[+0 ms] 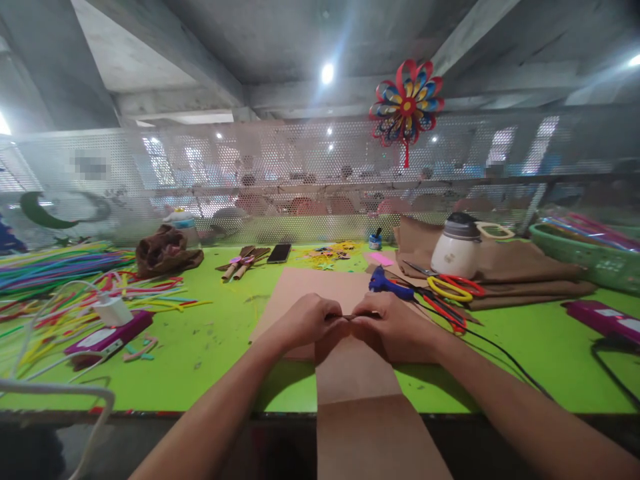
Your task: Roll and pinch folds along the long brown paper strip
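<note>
A long strip of brown paper (357,380) runs from my fingers down over the table's front edge, with a crease across it. Its far end is pinched between the thumb and fingers of my left hand (317,317) and my right hand (385,317), and a narrow folded edge shows between them. Both hands are closed and close together. Under them lies a flat sheet of brown paper (290,293) on the green table. Just beyond my right hand is a blue glue gun (390,285) with a black cord.
Right: scissors with yellow handles (450,289), a white jug (456,250), folded brown material (530,270), a green basket (590,260) and a purple power strip (607,319). Left: another power strip (113,337), colourful pipe cleaners (65,267) and a brown cloth bundle (165,253). Farther back lies a phone (279,253).
</note>
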A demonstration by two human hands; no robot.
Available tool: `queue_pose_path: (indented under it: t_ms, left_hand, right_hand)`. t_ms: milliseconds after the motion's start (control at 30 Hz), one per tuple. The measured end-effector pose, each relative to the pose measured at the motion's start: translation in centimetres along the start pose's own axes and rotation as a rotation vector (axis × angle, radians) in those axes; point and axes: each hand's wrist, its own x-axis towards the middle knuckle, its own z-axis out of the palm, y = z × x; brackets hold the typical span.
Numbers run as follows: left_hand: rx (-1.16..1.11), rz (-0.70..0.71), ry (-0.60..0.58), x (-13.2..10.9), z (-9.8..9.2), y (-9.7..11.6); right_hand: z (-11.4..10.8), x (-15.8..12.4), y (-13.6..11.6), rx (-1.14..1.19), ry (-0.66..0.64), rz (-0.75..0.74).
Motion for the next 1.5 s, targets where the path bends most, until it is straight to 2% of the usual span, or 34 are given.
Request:
queue_pose_path:
  t_ms: [100, 267, 367, 500, 600, 767, 1033, 1267, 1400, 1500]
  left_hand:
    - [-0.042, 0.017, -0.01, 0.0, 0.0, 0.1]
    - [-0.188, 0.034, -0.125, 0.1, -0.4, -0.6]
    - [-0.216, 0.022, -0.151, 0.0, -0.8, -0.8]
    - [-0.358, -0.028, -0.222, -0.2, -1.0, -0.7]
    - [-0.481, -0.093, -0.289, -0.3, -0.8, -1.1]
    - [-0.561, -0.122, -0.27, -0.3, -0.6, -2.2]
    - [-0.551, -0.141, -0.221, -0.2, -0.6, -2.7]
    - [-0.558, -0.08, -0.264, -0.3, -1.2, -2.6]
    - [-0.525, -0.074, -0.24, -0.4, -1.5, -2.7]
    - [-0.533, -0.078, -0.218, -0.5, -1.4, -3.4]
  right_hand:
    - [0.1, 0.2, 0.0, -0.005, -0.001, -0.015]
    - [0.0, 0.2, 1.0, 0.032, -0.049, 0.012]
    - [-0.3, 0.0, 1.0, 0.019, -0.049, 0.045]
    - [-0.4, 0.0, 1.2, -0.008, -0.059, 0.077]
    - [-0.4, 0.4, 2.2, 0.022, -0.119, 0.076]
    - [-0.6, 1.1, 3.8, 0.098, -0.211, 0.054]
    - [-0.8, 0.9, 3.4, 0.273, -0.276, 0.079]
    - [-1.2, 0.7, 4.1, 0.436, -0.346, 0.112]
    - [-1.1, 0.8, 4.6, 0.466, -0.344, 0.122]
    - [-0.9, 1.0, 5.0, 0.415, -0.267, 0.131]
